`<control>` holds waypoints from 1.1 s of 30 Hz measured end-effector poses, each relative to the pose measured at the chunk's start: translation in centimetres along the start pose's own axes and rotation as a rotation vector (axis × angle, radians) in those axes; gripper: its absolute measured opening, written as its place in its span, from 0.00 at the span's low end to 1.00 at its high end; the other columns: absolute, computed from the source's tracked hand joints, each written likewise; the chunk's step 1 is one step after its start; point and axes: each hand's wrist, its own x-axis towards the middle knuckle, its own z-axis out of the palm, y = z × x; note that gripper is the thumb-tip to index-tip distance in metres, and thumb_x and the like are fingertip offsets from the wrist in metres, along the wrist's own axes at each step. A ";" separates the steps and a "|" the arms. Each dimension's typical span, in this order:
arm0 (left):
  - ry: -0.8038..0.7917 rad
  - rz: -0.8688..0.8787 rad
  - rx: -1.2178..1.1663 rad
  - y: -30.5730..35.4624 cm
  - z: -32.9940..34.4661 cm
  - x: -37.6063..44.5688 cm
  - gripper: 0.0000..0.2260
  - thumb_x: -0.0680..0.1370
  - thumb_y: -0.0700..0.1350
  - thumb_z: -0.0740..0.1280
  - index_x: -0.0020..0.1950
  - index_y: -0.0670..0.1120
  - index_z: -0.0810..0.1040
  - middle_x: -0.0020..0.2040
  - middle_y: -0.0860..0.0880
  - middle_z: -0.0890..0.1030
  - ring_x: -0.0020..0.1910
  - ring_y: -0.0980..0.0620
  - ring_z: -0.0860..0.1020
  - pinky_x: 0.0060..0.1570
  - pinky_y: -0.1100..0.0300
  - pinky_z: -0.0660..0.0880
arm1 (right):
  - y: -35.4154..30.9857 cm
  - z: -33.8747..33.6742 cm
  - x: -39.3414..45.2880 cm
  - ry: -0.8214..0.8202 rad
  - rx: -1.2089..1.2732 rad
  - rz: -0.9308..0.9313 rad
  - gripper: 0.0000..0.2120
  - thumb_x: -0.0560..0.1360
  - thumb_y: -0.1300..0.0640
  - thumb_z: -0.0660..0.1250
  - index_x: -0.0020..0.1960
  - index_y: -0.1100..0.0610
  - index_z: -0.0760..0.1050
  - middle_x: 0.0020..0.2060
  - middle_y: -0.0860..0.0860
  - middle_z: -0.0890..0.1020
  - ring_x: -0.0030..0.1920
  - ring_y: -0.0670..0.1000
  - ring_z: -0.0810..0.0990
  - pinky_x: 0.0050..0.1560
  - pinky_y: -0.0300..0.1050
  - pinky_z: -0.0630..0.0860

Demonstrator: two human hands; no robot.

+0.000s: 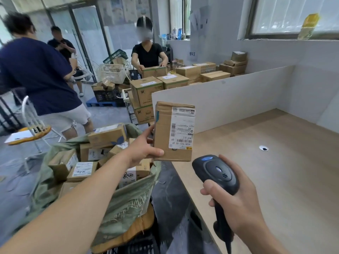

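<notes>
Our left hand [142,150] grips a small cardboard parcel [173,132] by its left edge, thumb on the front, holding it upright in the air with its shipping label [181,128] facing us. Our right hand [236,204] is wrapped around the barcode scanner [217,173], just below the parcel. The wooden table [275,162] lies open to the right; a green sack [126,198] full of parcels crowds the left.

Left forearm [73,198], lower left of frame: bare to the frame edge. Right forearm [271,242], lower right: likewise bare. Left hand [141,149], right hand [238,204]: bare, nails short.
</notes>
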 end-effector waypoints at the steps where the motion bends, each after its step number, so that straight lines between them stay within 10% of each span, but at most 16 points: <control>1: -0.006 -0.001 0.009 0.1 -1.6 0.6 0.46 0.70 0.29 0.75 0.78 0.59 0.59 0.62 0.39 0.75 0.60 0.41 0.79 0.56 0.48 0.81 | 0.2 0.9 0.5 -0.005 0.001 0.008 0.32 0.69 0.65 0.81 0.64 0.40 0.75 0.52 0.48 0.87 0.46 0.55 0.88 0.36 0.43 0.81; 7: 0.045 -0.057 0.008 0.1 -13.1 4.0 0.43 0.66 0.37 0.78 0.77 0.57 0.66 0.62 0.38 0.80 0.59 0.38 0.82 0.59 0.42 0.79 | 0.5 8.9 4.2 -0.048 -0.010 -0.019 0.34 0.61 0.56 0.77 0.66 0.44 0.75 0.46 0.56 0.87 0.34 0.51 0.85 0.30 0.42 0.78; 10: 0.128 -0.083 0.028 -1.3 -19.1 4.5 0.36 0.75 0.34 0.72 0.78 0.56 0.64 0.57 0.41 0.82 0.59 0.38 0.81 0.64 0.39 0.76 | 1.0 13.4 6.3 -0.054 -0.031 -0.042 0.32 0.65 0.61 0.81 0.64 0.44 0.76 0.44 0.56 0.87 0.36 0.63 0.84 0.30 0.48 0.81; 17: 0.389 -0.322 -0.006 -9.3 -30.2 3.7 0.20 0.78 0.42 0.71 0.69 0.50 0.71 0.57 0.43 0.81 0.51 0.43 0.82 0.42 0.48 0.81 | 3.4 21.0 9.5 -0.140 -0.027 0.008 0.38 0.55 0.44 0.78 0.66 0.41 0.76 0.49 0.55 0.87 0.43 0.51 0.86 0.45 0.46 0.82; 24: 0.422 -0.668 -0.023 -16.7 -34.4 2.2 0.12 0.79 0.48 0.69 0.61 0.50 0.75 0.56 0.43 0.78 0.53 0.42 0.78 0.46 0.48 0.76 | 5.0 24.9 11.5 -0.179 -0.083 0.058 0.35 0.57 0.53 0.80 0.63 0.41 0.78 0.49 0.52 0.88 0.40 0.49 0.85 0.41 0.42 0.81; 33: 0.668 -0.535 0.115 -18.0 -37.7 6.4 0.12 0.74 0.48 0.74 0.55 0.45 0.82 0.54 0.42 0.81 0.50 0.42 0.78 0.53 0.48 0.76 | 5.9 27.2 12.9 -0.148 -0.055 0.104 0.33 0.59 0.56 0.86 0.59 0.36 0.80 0.50 0.59 0.87 0.46 0.58 0.87 0.32 0.44 0.81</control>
